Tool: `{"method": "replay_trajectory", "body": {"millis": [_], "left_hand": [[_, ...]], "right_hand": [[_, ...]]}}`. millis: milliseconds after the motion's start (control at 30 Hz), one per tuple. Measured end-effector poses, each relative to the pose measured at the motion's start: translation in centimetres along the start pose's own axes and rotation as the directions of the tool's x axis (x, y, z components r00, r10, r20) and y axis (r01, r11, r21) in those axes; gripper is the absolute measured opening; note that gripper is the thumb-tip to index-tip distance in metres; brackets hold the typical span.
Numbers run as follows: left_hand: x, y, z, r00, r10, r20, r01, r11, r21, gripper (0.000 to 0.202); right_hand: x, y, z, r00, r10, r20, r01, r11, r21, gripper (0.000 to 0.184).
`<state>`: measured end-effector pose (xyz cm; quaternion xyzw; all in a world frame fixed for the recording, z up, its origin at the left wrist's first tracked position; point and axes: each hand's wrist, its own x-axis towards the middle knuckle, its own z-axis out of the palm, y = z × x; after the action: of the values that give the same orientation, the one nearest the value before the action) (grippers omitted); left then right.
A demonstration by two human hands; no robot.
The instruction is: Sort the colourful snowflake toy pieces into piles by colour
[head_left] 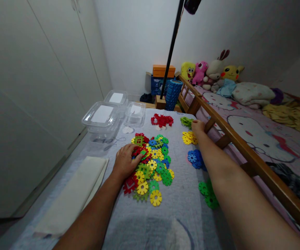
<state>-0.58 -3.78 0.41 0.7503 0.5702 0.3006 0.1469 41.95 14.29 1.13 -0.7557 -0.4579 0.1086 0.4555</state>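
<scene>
My left hand [126,158] lies against the left side of a mixed pile of plastic interlocking pieces [152,153], its thumb apart from the fingers and its fingertips over some red pieces. Yellow, green and blue notched discs and red and light green square pieces overlap in this pile. At the far right of the table, my right hand [197,125] is closed beside a small heap of light green pieces [186,122]. What its fingertips hold, if anything, is hidden. Nearer me, single-colour groups follow: yellow discs [188,138], blue discs [195,159] and green discs [209,195], partly behind my right forearm.
Red pieces [162,120] form a heap toward the back. Clear lidded plastic boxes [100,116] stand at the back left, with a folded cream cloth [74,198] in front. A wooden bed rail [225,128] runs along the right; a black pole [171,48] rises behind.
</scene>
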Motion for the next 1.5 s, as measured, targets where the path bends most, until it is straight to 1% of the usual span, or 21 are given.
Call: {"method": "replay_trajectory", "body": {"millis": [67, 133, 300, 467, 567, 633, 700, 733, 767, 800, 833, 900, 933, 967, 1000, 1033, 1133, 1267, 1333, 1433, 1500], "left_hand": [[0.0, 0.1, -0.1, 1.0, 0.001, 0.0, -0.001, 1.0, 0.004, 0.033], [0.1, 0.1, -0.1, 1.0, -0.002, 0.005, 0.002, 1.0, 0.006, 0.032], [0.1, 0.0, 0.0, 1.0, -0.006, 0.006, 0.006, 1.0, 0.009, 0.033], [0.1, -0.1, 0.1, 1.0, -0.007, 0.006, 0.007, 1.0, 0.016, 0.032], [0.1, 0.0, 0.0, 1.0, -0.005, 0.002, 0.005, 1.0, 0.012, 0.032], [0.1, 0.1, 0.0, 1.0, -0.006, 0.001, 0.006, 1.0, 0.01, 0.032], [0.0, 0.2, -0.1, 1.0, -0.01, 0.004, 0.01, 1.0, 0.008, 0.032], [0.0, 0.2, -0.1, 1.0, -0.013, 0.005, 0.013, 1.0, 0.006, 0.032], [0.0, 0.3, -0.1, 1.0, -0.014, 0.006, 0.014, 1.0, 0.003, 0.032], [0.0, 0.4, -0.1, 1.0, -0.015, 0.006, 0.015, 1.0, 0.0, 0.032], [0.0, 0.4, -0.1, 1.0, -0.016, 0.005, 0.016, 1.0, -0.002, 0.033], [0.0, 0.5, -0.1, 1.0, -0.015, -0.002, 0.015, 1.0, -0.003, 0.033], [0.0, 0.5, -0.1, 1.0, -0.014, -0.007, 0.014, 1.0, -0.002, 0.032], [0.0, 0.5, -0.1, 1.0, -0.012, -0.011, 0.012, 1.0, 0.0, 0.032], [0.0, 0.5, 0.0, 1.0, -0.011, -0.014, 0.011, 1.0, 0.003, 0.032], [0.0, 0.5, 0.0, 1.0, -0.01, -0.015, 0.01, 1.0, 0.005, 0.032], [0.1, 0.3, 0.0, 1.0, -0.015, -0.007, 0.015, 1.0, 0.009, 0.032], [0.1, 0.2, 0.0, 1.0, -0.012, 0.002, 0.012, 1.0, 0.005, 0.033], [0.1, 0.2, 0.0, 1.0, -0.015, 0.004, 0.015, 1.0, 0.002, 0.033], [0.1, 0.2, 0.0, 1.0, -0.017, 0.004, 0.017, 1.0, -0.002, 0.033], [0.1, 0.2, 0.0, 1.0, -0.014, -0.002, 0.014, 1.0, 0.0, 0.033]], "right_hand": [[0.1, 0.3, 0.3, 0.998, 0.046, -0.042, -0.049, 0.996, -0.076, 0.035], [0.3, 0.4, 0.5, 0.997, 0.064, -0.038, -0.068, 0.993, -0.099, 0.04], [0.2, 0.8, 0.4, 0.998, 0.065, -0.018, -0.066, 0.995, -0.07, 0.044], [-0.6, 0.6, -0.1, 0.998, 0.06, -0.026, -0.061, 0.998, -0.034, 0.039], [-1.6, -0.5, -0.3, 0.998, 0.048, -0.028, -0.049, 0.998, -0.028, 0.036], [-2.7, -1.7, -0.3, 1.0, 0.001, -0.012, -0.002, 1.0, -0.028, 0.032], [-4.2, -3.3, -0.3, 0.996, -0.064, 0.055, 0.065, 0.998, -0.007, 0.029], [-5.1, -4.2, -0.3, 0.988, -0.097, 0.119, 0.096, 0.995, 0.011, 0.027], [-6.1, -5.0, -0.2, 0.97, -0.133, 0.205, 0.129, 0.991, 0.032, 0.026], [-7.2, -5.8, -0.1, 0.937, -0.171, 0.304, 0.162, 0.985, 0.053, 0.024], [-8.3, -6.5, 0.0, 0.888, -0.208, 0.41, 0.198, 0.978, 0.067, 0.022], [-10.6, -7.7, 0.3, 0.75, -0.296, 0.592, 0.307, 0.948, 0.085, 0.019], [-11.6, -8.1, 0.6, 0.687, -0.322, 0.651, 0.362, 0.929, 0.077, 0.018], [-12.4, -8.4, 0.8, 0.641, -0.34, 0.688, 0.416, 0.907, 0.06, 0.019], [-13.2, -8.6, 1.0, 0.617, -0.347, 0.707, 0.461, 0.887, 0.033, 0.022], [-13.7, -8.7, 1.2, 0.612, -0.35, 0.709, 0.497, 0.868, -0.002, 0.026], [-14.5, -8.5, 1.5, 0.632, -0.355, 0.689, 0.565, 0.82, -0.096, 0.036], [-14.8, -7.9, 1.4, 0.625, -0.343, 0.701, 0.587, 0.798, -0.133, 0.032], [-14.9, -7.7, 1.1, 0.647, -0.321, 0.692, 0.555, 0.821, -0.138, 0.029], [-15.1, -7.5, 0.4, 0.708, -0.269, 0.653, 0.451, 0.884, -0.124, 0.018], [-14.9, -7.3, -0.6, 0.723, -0.241, 0.647, 0.367, 0.928, -0.065, 0.01]]}}
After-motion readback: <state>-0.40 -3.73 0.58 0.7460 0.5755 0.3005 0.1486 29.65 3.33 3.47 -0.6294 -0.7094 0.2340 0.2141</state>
